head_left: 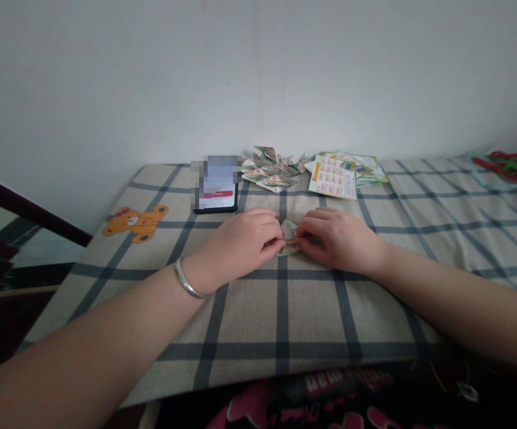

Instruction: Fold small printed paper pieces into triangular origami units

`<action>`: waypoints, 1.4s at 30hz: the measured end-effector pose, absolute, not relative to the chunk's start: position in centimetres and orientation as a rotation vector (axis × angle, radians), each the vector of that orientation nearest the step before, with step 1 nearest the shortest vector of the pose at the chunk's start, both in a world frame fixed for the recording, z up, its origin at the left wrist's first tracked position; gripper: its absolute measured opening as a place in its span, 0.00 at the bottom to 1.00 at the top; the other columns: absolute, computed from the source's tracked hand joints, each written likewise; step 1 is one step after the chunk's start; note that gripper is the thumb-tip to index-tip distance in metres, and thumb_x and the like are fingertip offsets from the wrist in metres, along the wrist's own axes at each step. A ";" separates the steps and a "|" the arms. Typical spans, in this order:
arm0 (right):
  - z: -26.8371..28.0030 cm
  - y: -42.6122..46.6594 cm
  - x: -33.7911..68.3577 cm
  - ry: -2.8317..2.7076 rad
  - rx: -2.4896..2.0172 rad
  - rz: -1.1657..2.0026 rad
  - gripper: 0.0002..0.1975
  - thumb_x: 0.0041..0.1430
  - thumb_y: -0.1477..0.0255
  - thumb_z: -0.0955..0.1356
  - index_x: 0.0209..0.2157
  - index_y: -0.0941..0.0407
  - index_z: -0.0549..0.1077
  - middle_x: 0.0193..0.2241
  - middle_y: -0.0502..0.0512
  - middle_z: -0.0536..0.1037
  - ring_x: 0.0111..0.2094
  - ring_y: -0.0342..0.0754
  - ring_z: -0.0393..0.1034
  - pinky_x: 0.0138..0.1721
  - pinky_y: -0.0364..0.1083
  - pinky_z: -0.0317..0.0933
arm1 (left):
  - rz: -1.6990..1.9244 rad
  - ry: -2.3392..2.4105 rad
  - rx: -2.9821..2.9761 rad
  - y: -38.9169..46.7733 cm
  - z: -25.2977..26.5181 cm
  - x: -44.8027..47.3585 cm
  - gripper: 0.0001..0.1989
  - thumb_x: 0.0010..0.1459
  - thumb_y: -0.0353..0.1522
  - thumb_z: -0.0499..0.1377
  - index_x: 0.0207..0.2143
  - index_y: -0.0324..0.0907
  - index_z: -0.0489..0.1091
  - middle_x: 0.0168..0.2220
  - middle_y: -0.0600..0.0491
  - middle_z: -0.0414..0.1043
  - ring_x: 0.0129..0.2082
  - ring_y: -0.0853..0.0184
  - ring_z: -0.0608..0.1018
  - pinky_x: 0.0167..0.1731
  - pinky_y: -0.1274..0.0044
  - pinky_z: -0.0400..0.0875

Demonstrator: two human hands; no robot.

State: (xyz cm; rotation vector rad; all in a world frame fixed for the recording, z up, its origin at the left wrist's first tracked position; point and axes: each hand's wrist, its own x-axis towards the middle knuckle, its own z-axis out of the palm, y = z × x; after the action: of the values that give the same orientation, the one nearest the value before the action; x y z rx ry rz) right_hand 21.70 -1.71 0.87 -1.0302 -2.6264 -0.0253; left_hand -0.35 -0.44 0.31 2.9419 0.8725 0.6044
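Between my two hands, a small piece of folded printed paper (290, 231) lies on the checked tablecloth. My left hand (252, 238), with a silver bangle at the wrist, pinches the paper's left side between thumb and fingers. On its right side my right hand (336, 237) grips it the same way. Much of the paper is covered by my fingers. Beyond my hands sits a pile of folded paper pieces (273, 170) with pointed ends. Right of that pile, several flat printed sheets (334, 177) overlap one another.
A phone (218, 183) with a lit screen lies behind my left hand. A cut-out orange bear (136, 223) is on the left of the tablecloth (249, 322). Red and green strips (515, 167) rest at the far right. A white wall (258, 77) stands behind the table.
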 end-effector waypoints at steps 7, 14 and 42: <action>0.9 -1.3 21.9 -2.588 -1.094 0.034 0.08 0.61 0.69 0.66 0.33 0.57 0.74 0.31 0.53 0.74 0.33 0.46 0.67 0.34 0.44 0.55 | 0.747 0.942 2.878 -0.1 -0.7 -0.2 0.07 0.61 0.30 0.58 0.30 0.39 0.72 0.36 0.49 0.76 0.48 0.61 0.76 0.51 0.68 0.71; 0.8 -1.0 22.0 -2.534 -1.133 0.086 0.08 0.61 0.70 0.67 0.31 0.58 0.75 0.29 0.53 0.73 0.31 0.44 0.66 0.32 0.43 0.54 | 0.644 0.947 2.936 -0.4 -0.1 -0.1 0.06 0.61 0.31 0.58 0.32 0.38 0.72 0.35 0.50 0.76 0.40 0.64 0.78 0.43 0.71 0.72; -0.2 -0.2 21.7 -2.538 -1.151 0.085 0.07 0.62 0.70 0.66 0.32 0.58 0.72 0.31 0.53 0.73 0.32 0.45 0.66 0.33 0.43 0.54 | 0.515 0.727 3.031 0.1 -0.1 -0.6 0.09 0.62 0.28 0.57 0.43 0.42 0.75 0.46 0.51 0.75 0.47 0.64 0.75 0.50 0.68 0.72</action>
State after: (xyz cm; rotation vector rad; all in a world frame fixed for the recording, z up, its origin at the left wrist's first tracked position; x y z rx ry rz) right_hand 21.67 -0.24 -0.24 -1.1508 -2.5383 0.0851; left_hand -0.64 0.11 -0.14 3.0312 0.7266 0.5150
